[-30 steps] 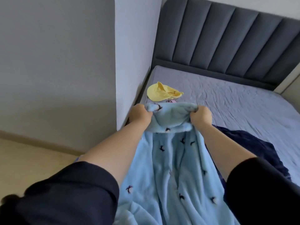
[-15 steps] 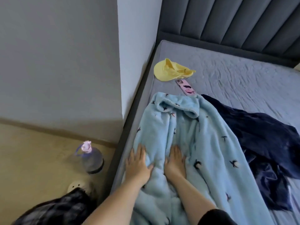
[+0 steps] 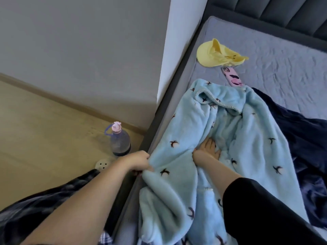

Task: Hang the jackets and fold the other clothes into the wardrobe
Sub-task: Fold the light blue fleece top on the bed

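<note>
The fleece (image 3: 228,138), pale blue with small dark birds, is spread lengthwise along the left side of the bed (image 3: 283,55), its hood end farthest away. Its left edge is gripped by the left hand (image 3: 139,160), fingers curled round the cloth at the bed's rim. The right hand (image 3: 208,150) is laid flat on the middle, fingers straight. For a clean fold, the middle should be kept pinned while the edge is drawn across and smoothed. A dark garment (image 3: 300,138) lies just beside it; a yellow cap (image 3: 217,53) and phone (image 3: 231,76) lie beyond. A bottle (image 3: 119,138) stands on the floor. No writing can be read.
</note>
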### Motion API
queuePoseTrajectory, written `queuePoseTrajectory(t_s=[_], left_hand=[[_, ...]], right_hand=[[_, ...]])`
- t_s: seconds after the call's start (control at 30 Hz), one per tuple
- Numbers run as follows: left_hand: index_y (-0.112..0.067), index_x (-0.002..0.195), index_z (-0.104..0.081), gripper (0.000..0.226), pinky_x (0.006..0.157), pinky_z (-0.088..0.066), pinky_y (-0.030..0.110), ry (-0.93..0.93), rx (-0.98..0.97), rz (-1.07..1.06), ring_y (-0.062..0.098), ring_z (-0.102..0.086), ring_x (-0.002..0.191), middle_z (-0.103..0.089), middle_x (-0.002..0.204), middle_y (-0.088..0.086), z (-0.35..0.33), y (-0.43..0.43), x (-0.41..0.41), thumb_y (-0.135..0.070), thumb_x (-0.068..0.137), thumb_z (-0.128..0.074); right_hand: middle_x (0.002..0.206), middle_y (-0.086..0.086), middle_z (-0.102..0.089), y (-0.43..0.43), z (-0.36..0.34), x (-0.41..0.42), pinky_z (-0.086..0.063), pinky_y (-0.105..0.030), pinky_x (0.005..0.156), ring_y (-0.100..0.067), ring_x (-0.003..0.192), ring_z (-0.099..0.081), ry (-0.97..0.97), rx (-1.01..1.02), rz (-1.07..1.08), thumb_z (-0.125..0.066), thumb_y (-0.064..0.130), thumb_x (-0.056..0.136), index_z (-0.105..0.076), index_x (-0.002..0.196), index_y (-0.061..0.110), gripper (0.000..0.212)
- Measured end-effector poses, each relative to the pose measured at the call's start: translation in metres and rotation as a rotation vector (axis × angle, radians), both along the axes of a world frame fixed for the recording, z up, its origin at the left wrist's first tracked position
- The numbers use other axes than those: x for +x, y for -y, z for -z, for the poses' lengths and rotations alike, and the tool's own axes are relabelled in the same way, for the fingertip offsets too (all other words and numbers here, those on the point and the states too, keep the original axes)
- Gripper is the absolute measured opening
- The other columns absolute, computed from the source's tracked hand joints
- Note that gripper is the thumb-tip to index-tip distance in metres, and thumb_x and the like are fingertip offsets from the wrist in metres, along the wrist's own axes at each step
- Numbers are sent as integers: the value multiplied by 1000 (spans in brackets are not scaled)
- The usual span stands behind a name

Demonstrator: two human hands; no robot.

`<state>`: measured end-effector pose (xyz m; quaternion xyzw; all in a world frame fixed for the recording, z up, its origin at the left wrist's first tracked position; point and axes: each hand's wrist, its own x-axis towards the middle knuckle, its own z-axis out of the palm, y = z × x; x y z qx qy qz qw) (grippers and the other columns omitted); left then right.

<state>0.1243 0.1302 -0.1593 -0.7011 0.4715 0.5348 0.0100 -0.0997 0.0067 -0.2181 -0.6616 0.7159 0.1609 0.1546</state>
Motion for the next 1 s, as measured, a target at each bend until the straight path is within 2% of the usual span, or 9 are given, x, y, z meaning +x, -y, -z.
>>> queuePoseTrajectory(t_s=[0.1, 0.2, 0.3, 0.4, 0.53, 0.63, 0.73, 0.8, 1.0], left_hand=[[-10, 84, -62, 5, 38, -33, 16, -48, -200, -592, 13, -45, 33, -54, 47, 3, -10, -3, 16, -15, 86, -61], [-8, 94, -58, 14, 38, -47, 19, -448, -474, -1319, 10, -56, 38, -57, 64, 6, -35, 21, 9, 3, 91, -49], [5, 121, -53, 29, 62, -59, 25, -545, -667, -1405, 15, -63, 68, -59, 79, 2, -43, 23, -8, 4, 92, -48], [4, 122, -52, 31, 88, -54, 42, -501, -803, -1475, 26, -62, 91, -58, 93, 9, -46, 31, 8, -3, 92, -47], [-17, 149, -26, 60, 80, -41, 17, -244, -730, -1007, 21, -52, 116, -48, 135, 5, -38, 44, 17, -19, 94, -51], [-24, 154, 0, 88, 108, -34, 35, -271, -448, -608, 22, -31, 139, -18, 158, 3, -5, 26, -8, -36, 90, -61], [-26, 153, -4, 84, 112, -27, 44, 36, -342, -173, 33, -21, 141, -15, 157, 8, 24, 14, -33, -44, 91, -57], [-28, 151, -14, 70, 106, -32, 45, 165, -390, -140, 33, -25, 135, -23, 152, 8, 29, 16, -40, -38, 93, -52], [-22, 151, -23, 62, 106, -31, 38, 114, -560, -161, 30, -26, 135, -23, 153, 9, 40, 11, -34, -15, 93, -45]], right_hand=[[159, -8, 2, 4, -2, 8, -8, -55, 114, -24, 146, 0, -41, -18, 24, -22, 44, 94, 11, 150, 10, 73], [158, -8, -2, 5, -8, 15, -8, -56, 113, -24, 145, -3, -60, -32, 74, -24, 43, 90, 7, 150, 9, 75], [156, -11, -12, -3, -18, 16, -8, -56, 113, -26, 143, -9, 57, -130, 81, -29, 38, 91, -8, 149, 8, 69], [155, -12, -20, -25, -27, 13, -8, -54, 115, -25, 144, -12, 315, -377, 92, -38, 36, 94, -26, 143, 7, 59], [161, -5, 1, -56, -29, 23, -6, -54, 115, -21, 148, 3, 311, -312, -16, -39, 46, 94, -10, 152, 17, 71], [160, -6, 13, -55, -21, 27, -2, -60, 113, -23, 147, 13, 167, -69, -91, -34, 59, 91, 0, 153, 25, 78], [159, -6, 17, -43, -15, 29, -2, -63, 112, -23, 146, 16, 116, 10, -96, -35, 63, 89, 2, 153, 27, 82], [159, -6, 18, -41, -10, 30, -1, -64, 111, -22, 146, 16, 88, 29, -94, -34, 64, 89, 5, 153, 26, 84], [159, -3, 17, -30, -9, 29, -4, -60, 113, -18, 146, 16, 86, 49, -52, -39, 65, 87, 8, 152, 30, 88]])
